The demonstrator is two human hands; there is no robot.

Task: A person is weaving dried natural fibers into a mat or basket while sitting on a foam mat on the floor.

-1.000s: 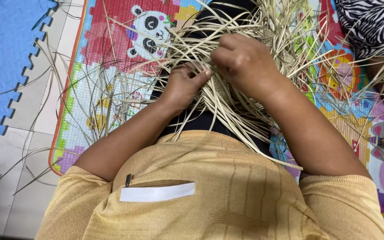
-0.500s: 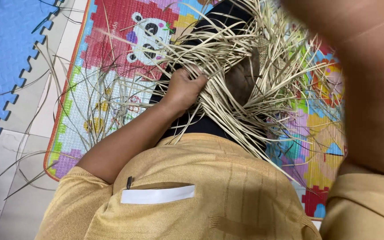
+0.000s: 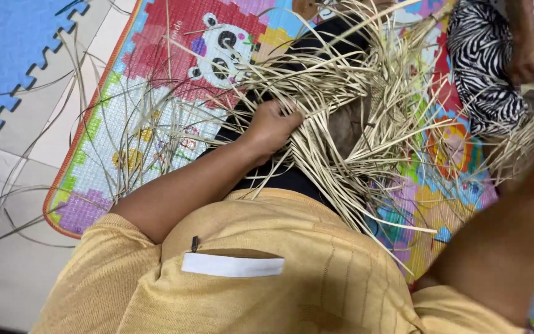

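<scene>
My left hand (image 3: pixel 272 127) is closed on a bunch of pale straw strips (image 3: pixel 366 93) that fan out over my lap and dark trousers (image 3: pixel 292 176). The strips look partly interwoven near my knee and loose at their ends. My right forearm (image 3: pixel 514 235) rises blurred along the right edge, and its hand is out of the picture. I wear a yellow shirt (image 3: pixel 261 297) with a chest pocket.
A colourful play mat (image 3: pixel 174 55) with a panda picture lies under the straw. Blue foam tiles (image 3: pixel 7 55) sit at the top left on a pale floor. Another person in zebra-patterned clothes (image 3: pixel 483 68) sits at the top right, one hand (image 3: pixel 529 59) on more straw.
My right hand has left the weave, lifted past the camera and swung out to the right edge. The left hand keeps its hold on the strips.
</scene>
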